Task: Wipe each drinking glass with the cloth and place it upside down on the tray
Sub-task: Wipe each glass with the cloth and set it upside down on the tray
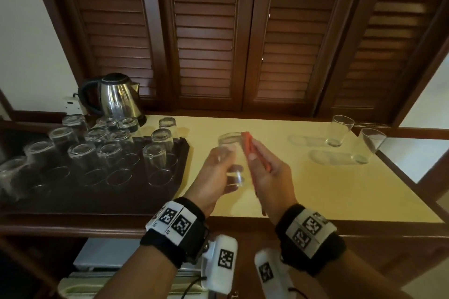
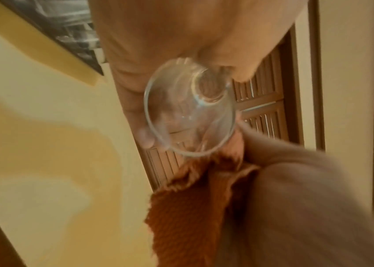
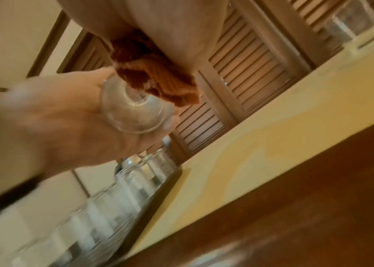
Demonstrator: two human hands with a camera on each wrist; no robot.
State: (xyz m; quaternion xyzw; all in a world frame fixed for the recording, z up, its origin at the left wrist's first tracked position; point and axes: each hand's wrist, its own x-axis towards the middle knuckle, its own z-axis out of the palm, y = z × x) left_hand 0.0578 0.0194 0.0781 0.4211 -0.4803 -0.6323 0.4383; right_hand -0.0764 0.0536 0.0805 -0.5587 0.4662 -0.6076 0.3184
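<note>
Above counter [image 1: 279,187] | left hand [image 1: 213,177] grips glass [image 1: 230,153] | right hand [image 1: 269,175] pinches cloth [image 1: 250,148]

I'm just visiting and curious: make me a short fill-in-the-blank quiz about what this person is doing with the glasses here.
1. The left hand grips a clear drinking glass, while the right hand holds an ____ knitted cloth.
2. The glasses on the dark tray all stand ____.
3. On the yellow countertop, ____ upright glasses wait at the right.
4. A shiny steel ____ stands behind the tray.

Missing words: orange; upside down; two; kettle
</note>
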